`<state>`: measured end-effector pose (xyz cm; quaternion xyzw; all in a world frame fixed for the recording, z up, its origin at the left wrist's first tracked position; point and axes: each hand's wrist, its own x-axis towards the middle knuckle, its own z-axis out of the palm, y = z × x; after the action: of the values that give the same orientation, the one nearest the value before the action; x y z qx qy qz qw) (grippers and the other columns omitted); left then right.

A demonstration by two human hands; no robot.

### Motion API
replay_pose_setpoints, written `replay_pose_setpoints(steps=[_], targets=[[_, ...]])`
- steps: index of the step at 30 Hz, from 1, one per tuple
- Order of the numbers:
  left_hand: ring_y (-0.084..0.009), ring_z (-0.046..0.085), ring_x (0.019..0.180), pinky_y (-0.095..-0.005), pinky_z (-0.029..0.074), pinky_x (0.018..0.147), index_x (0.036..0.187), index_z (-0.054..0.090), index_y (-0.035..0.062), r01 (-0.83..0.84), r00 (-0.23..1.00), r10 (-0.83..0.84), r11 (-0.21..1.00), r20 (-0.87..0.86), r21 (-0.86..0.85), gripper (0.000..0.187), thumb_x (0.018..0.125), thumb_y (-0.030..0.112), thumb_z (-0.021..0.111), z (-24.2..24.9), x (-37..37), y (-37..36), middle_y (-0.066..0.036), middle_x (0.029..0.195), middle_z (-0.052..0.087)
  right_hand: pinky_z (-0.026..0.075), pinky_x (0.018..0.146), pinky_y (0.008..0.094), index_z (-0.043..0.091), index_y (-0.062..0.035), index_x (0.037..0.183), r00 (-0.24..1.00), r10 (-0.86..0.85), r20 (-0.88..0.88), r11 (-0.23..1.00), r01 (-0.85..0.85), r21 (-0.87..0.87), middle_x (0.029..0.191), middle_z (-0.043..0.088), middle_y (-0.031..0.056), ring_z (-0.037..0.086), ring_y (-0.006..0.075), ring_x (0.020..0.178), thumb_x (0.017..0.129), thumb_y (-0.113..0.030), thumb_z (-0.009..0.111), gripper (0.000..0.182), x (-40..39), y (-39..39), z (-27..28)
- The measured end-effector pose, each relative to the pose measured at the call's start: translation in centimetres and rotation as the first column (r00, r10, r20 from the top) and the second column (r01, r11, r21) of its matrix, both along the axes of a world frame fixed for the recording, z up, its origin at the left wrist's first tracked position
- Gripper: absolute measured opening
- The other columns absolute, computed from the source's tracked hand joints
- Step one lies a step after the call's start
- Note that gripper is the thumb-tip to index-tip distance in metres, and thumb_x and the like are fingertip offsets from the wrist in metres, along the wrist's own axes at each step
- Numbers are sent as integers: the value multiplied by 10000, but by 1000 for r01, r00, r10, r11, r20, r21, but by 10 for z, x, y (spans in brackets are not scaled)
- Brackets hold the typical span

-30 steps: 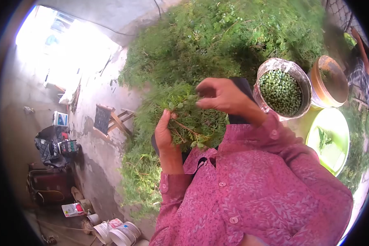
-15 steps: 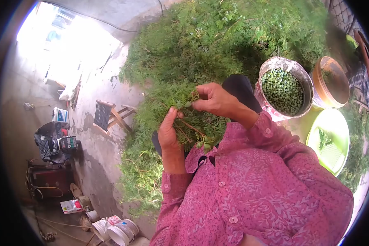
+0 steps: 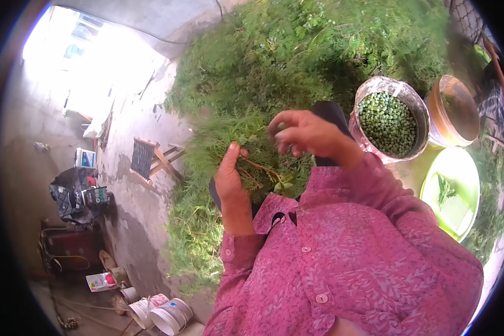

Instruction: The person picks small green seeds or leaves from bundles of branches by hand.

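My left hand pinches a leafy evergreen sprig between thumb and fingers, its brown stem slanting down to the right. Small green cones hang near the stem's lower end. To the right of the sprig and apart from it is my right hand, its fingers loosely curled and smeared by motion; whether anything is in them I cannot make out. A whitish, stained bucket stands just right of that hand, with many picked green cones inside.
A large heap of evergreen branches spreads ahead. Beyond the bucket are an orange-tan bucket and a lime-green basket. A folding stool stands on the left, with white buckets lower down. Another person's arm shows far right.
My right hand has come away from the sprig, moving right, and its fingers have loosened. My left hand keeps its hold in nearly the same place.
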<state>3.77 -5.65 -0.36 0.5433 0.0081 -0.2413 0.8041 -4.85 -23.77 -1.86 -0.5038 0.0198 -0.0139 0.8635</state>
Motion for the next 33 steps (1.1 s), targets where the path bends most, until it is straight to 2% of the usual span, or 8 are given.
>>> replay_pose_setpoints(steps=[2,9,15,17,21,23,28,33], targets=[[-160,553,654,-286,472,628,780,552,43,-4,1000,3,999,28,37,146,864,161,536,-7,-1,-3,-40,716,562,438,511,215,566,-8,974,994,-5,-106,979,-17,-203,781,592,39,561,102,612,802,-223,625,282,6,15,11],[-131,541,689,-252,447,630,905,566,32,69,989,-74,997,128,38,109,806,72,588,-19,6,8,-38,771,575,390,469,205,606,-15,883,995,-88,-54,987,79,-142,670,561,0,489,64,527,770,-255,672,273,21,27,1],[-147,551,666,-268,461,617,842,569,34,88,995,-89,996,52,14,96,831,129,569,1,-3,6,-43,741,577,323,381,177,592,-59,812,987,129,-98,953,-97,288,610,534,-7,427,34,420,811,-222,609,164,15,24,-8],[-160,559,640,-283,472,601,782,563,38,89,994,-91,995,52,48,147,852,166,547,7,-4,7,-47,721,578,357,379,174,584,-55,825,986,158,44,755,-149,638,675,574,24,474,38,451,808,-173,592,120,16,16,-20],[-159,559,628,-287,480,590,804,573,40,-18,999,17,1000,-43,-21,111,835,147,570,11,4,16,-41,718,579,366,389,175,573,-34,861,976,96,193,708,-204,676,715,589,35,508,63,488,808,-149,591,128,9,-10,-12],[-158,558,624,-287,483,588,813,575,39,-51,999,51,999,-15,10,105,829,142,579,3,7,17,-40,714,578,400,441,172,580,-43,894,999,14,38,857,-31,515,778,597,35,530,75,531,807,-116,578,113,3,-4,7],[-140,555,708,-269,470,656,973,559,30,-29,988,2,984,153,178,194,787,45,614,-1,-3,5,-45,790,586,411,514,182,582,-27,968,999,35,19,996,-36,82,815,589,32,538,68,626,783,-90,605,196,5,21,26],[-131,548,757,-259,467,683,1021,547,35,-6,949,-17,998,315,70,227,801,35,601,5,-14,-2,-34,888,581,416,550,223,577,11,939,933,-183,308,823,317,-471,719,564,-8,498,55,642,754,-102,649,228,21,41,5]])
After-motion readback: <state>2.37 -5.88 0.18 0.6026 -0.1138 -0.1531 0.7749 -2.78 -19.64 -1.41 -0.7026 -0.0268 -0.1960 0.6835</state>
